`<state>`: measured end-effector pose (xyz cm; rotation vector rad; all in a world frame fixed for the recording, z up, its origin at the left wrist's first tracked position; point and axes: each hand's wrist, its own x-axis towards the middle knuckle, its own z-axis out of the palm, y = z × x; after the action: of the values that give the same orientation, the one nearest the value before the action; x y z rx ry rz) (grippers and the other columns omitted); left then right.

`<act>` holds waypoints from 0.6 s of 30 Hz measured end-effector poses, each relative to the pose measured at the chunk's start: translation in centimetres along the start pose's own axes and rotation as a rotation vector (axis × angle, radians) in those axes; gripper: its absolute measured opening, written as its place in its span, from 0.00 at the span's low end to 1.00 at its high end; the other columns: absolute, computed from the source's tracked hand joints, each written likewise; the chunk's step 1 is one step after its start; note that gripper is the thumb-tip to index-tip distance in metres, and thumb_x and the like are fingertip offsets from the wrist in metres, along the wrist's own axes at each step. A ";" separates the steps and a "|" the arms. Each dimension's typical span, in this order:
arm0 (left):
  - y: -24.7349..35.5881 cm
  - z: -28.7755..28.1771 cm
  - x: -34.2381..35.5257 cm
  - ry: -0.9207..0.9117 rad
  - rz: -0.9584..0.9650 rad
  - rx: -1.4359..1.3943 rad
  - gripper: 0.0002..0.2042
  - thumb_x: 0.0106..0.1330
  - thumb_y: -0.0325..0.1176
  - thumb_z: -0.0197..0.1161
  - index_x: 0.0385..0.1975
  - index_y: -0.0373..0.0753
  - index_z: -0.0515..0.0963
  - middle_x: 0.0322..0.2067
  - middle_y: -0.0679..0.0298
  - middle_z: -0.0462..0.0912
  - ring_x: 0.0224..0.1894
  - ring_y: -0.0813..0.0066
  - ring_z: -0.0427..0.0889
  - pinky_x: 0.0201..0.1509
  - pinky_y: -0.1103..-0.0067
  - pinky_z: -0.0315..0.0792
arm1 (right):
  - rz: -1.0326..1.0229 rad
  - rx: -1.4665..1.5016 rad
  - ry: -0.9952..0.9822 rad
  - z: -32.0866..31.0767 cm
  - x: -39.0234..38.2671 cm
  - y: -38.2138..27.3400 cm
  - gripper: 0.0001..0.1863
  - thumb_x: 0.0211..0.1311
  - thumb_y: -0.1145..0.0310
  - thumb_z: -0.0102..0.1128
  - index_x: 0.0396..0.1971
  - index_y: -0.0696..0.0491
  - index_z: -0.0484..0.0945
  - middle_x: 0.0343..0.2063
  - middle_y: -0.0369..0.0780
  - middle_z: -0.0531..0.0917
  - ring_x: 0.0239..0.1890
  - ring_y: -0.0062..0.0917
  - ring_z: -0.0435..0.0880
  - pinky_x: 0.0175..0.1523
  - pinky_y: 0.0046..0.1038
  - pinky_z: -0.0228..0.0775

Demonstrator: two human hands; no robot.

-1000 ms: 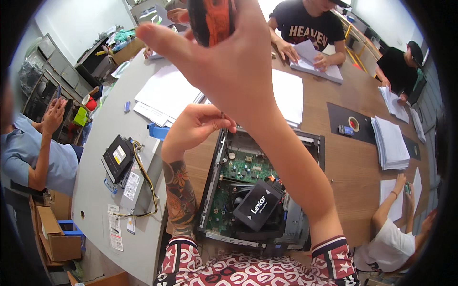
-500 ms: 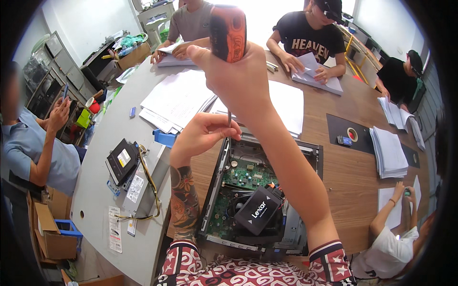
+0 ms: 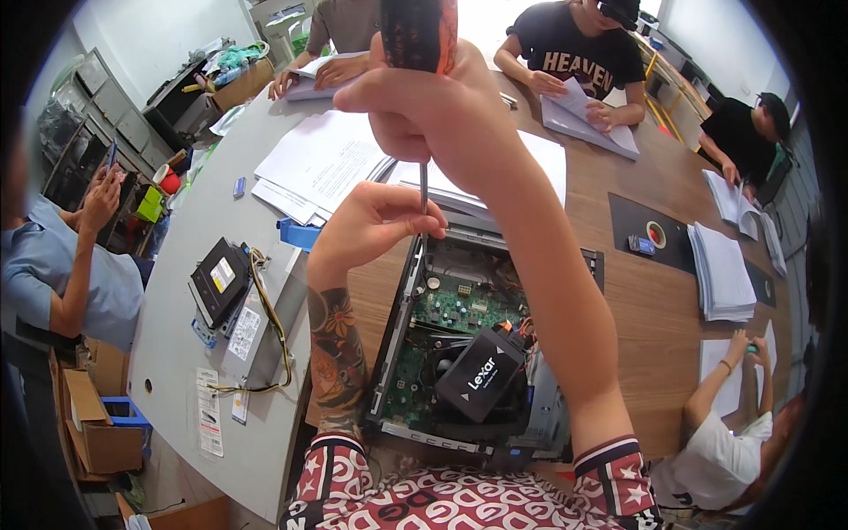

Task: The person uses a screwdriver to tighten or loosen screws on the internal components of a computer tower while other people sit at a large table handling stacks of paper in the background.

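Note:
My right hand [image 3: 442, 115] is wrapped round the orange and black handle of a screwdriver [image 3: 422, 35], held upright with its shaft pointing down. Lower on that shaft, my left hand [image 3: 380, 221] pinches the metal between thumb and fingers. The tip reaches the far left corner of an open computer case [image 3: 389, 353]; its exact contact is hidden. Inside the case lie a green circuit board [image 3: 442, 305] and, loose on top near the front, a black solid-state drive [image 3: 480, 375]. Thin coloured cables run beside the drive.
Left of the case are a metal power supply [image 3: 261, 327] with bundled cables and a black optical drive [image 3: 221, 281]. Paper stacks [image 3: 318, 163] lie beyond the case, another paper stack [image 3: 720, 269] at right near a tape roll [image 3: 654, 233]. Several people sit or stand round the table.
The screwdriver and my right hand have shifted slightly, with more of the shaft now showing below the fist. My left hand stays on the shaft. The view has tilted a little.

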<state>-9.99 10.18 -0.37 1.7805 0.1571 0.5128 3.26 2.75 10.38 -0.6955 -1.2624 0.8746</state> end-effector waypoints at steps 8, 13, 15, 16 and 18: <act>-0.3 0.1 0.3 0.016 0.028 0.011 0.06 0.65 0.24 0.66 0.36 0.27 0.83 0.32 0.61 0.86 0.37 0.77 0.85 0.47 0.80 0.79 | -0.011 -0.233 0.011 -0.9 0.1 -0.7 0.19 0.46 0.59 0.77 0.22 0.58 0.77 0.15 0.35 0.77 0.18 0.17 0.78 0.25 0.19 0.68; -0.6 0.4 0.7 0.059 0.029 0.022 0.06 0.63 0.23 0.67 0.36 0.27 0.83 0.31 0.61 0.87 0.37 0.77 0.85 0.46 0.80 0.79 | -0.260 -0.341 0.075 -2.5 -1.0 0.9 0.41 0.40 0.45 0.82 0.48 0.58 0.74 0.33 0.37 0.83 0.38 0.20 0.82 0.47 0.22 0.74; -0.7 0.5 0.8 0.076 0.021 0.053 0.06 0.62 0.23 0.68 0.35 0.27 0.83 0.31 0.61 0.87 0.37 0.78 0.85 0.46 0.81 0.79 | -0.319 -0.427 0.117 -4.4 -2.1 2.5 0.36 0.43 0.48 0.81 0.44 0.59 0.76 0.31 0.36 0.83 0.37 0.21 0.83 0.49 0.24 0.74; -1.1 0.3 0.8 0.097 0.047 0.055 0.06 0.62 0.23 0.68 0.36 0.28 0.84 0.31 0.61 0.87 0.37 0.78 0.85 0.46 0.81 0.79 | -0.285 -0.565 0.080 -4.9 -3.1 3.2 0.31 0.47 0.56 0.79 0.46 0.59 0.77 0.35 0.37 0.83 0.39 0.20 0.82 0.48 0.24 0.75; -1.4 0.2 0.7 0.116 0.070 0.057 0.06 0.62 0.23 0.68 0.36 0.29 0.85 0.30 0.61 0.87 0.37 0.79 0.85 0.45 0.81 0.79 | -0.292 -0.713 0.098 -4.8 -4.7 5.0 0.22 0.52 0.62 0.77 0.42 0.58 0.79 0.34 0.38 0.83 0.37 0.20 0.82 0.46 0.25 0.76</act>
<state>-9.07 10.62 -1.56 1.8169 0.1924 0.6681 6.79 1.40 2.86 -1.0593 -1.5460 0.1273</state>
